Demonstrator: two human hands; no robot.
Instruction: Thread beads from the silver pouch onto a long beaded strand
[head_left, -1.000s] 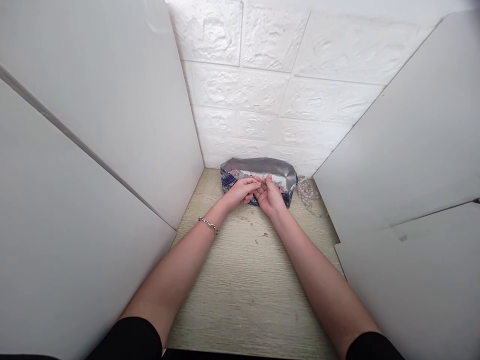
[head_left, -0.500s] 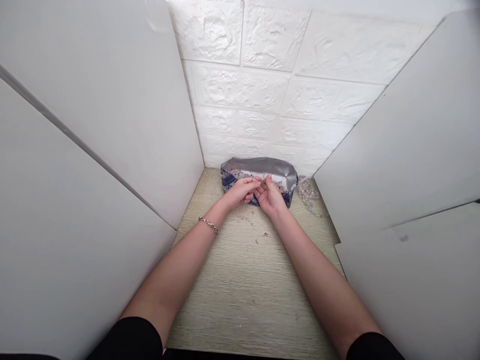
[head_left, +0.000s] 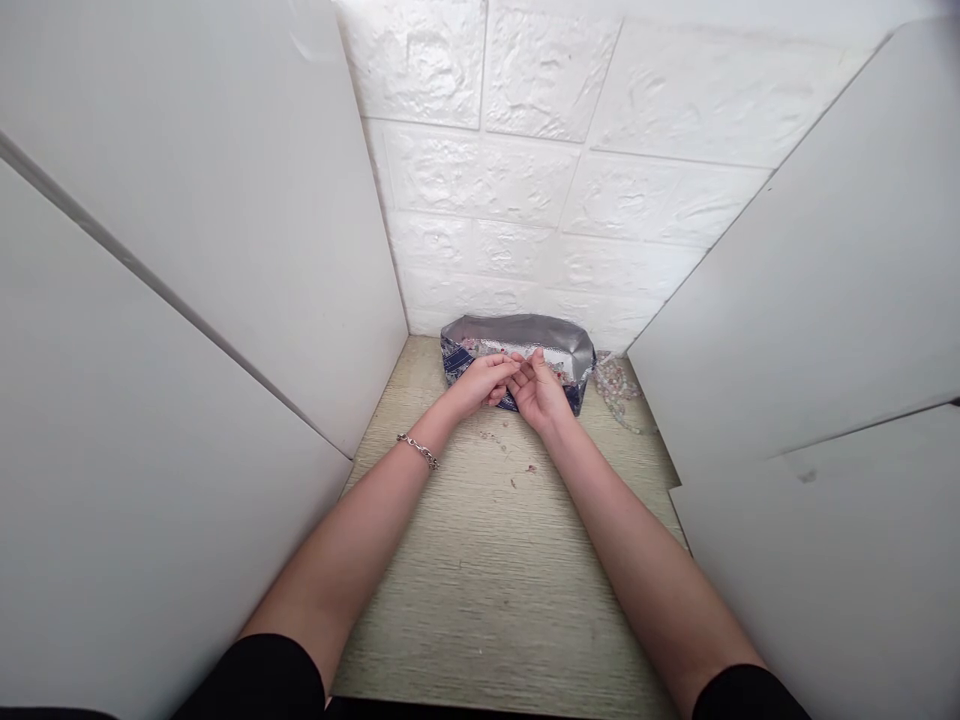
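Note:
My left hand (head_left: 484, 384), a chain bracelet (head_left: 418, 451) at its wrist, is closed in a pinch. Its fingertips meet those of my right hand (head_left: 541, 394), which is turned palm up with fingers curled and thumb raised. Whatever they pinch is too small to make out. Both hands are at the front side of an open blue bag (head_left: 452, 362) with a silvery lining. Inside it lie small colourful pieces (head_left: 480, 347) that look like beads, partly hidden behind my hands.
Strings of pale beads (head_left: 616, 388) lie right of the bag. A few tiny loose pieces (head_left: 531, 468) are scattered on the wood-grain tabletop (head_left: 480, 580). White panels (head_left: 255, 200) rise on both sides, and a white brick-pattern wall (head_left: 480, 180) stands behind the bag.

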